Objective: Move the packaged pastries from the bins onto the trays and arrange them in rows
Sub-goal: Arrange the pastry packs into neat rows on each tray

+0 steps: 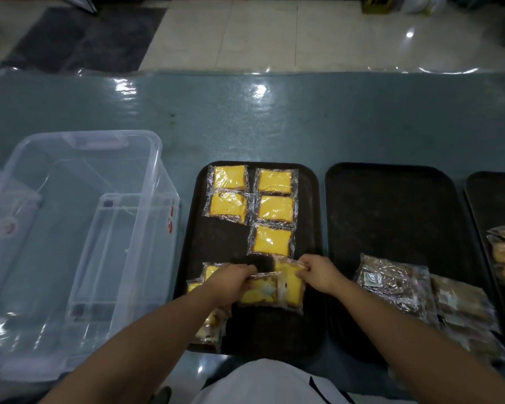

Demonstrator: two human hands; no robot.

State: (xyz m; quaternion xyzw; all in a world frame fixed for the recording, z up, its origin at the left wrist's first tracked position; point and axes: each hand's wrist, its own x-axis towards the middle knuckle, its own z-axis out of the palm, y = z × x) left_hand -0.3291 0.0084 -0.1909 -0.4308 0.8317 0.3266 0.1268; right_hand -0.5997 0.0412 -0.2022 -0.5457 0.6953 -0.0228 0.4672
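Observation:
A black tray (309, 258) in front of me carries several yellow packaged pastries; the far ones (274, 182) lie in two columns. Near the tray's front, my left hand (231, 282) grips one yellow packet (258, 291) by its top edge. My right hand (318, 272) pinches another yellow packet (290, 279) beside it. More yellow packets (210, 322) lie loosely under my left forearm at the tray's front left corner.
A clear plastic bin (79, 243) stands on the left, with another clear bin (0, 217) at the far left. A second black tray (397, 205) holds brown packaged pastries (391, 284) near its front. A third tray (490, 196) at the right edge holds more packets.

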